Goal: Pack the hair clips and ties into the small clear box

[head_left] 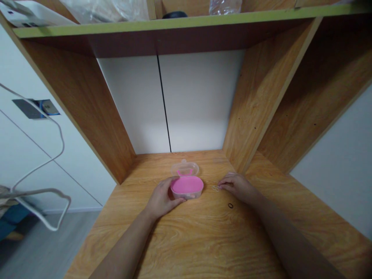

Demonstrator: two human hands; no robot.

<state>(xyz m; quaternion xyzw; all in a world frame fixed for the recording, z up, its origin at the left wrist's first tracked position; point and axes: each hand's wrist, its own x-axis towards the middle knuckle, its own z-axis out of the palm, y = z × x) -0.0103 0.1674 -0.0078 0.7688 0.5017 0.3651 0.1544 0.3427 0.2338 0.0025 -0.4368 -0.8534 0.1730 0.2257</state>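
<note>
A small oval box with a pink inside and clear sides stands on the wooden desk. Its clear lid with a pink handle lies open behind it. My left hand grips the box's left end, thumb along the front. To the right of the box, my right hand rests with its fingertips pinched together at a few small pale loops; whether it holds one is too small to tell. A black ring lies in front of my right hand.
Wooden side panels and a white back panel enclose the desk's rear. Overhead, a shelf with a green edge carries plastic bags. A white cable hangs at the left, beyond the desk.
</note>
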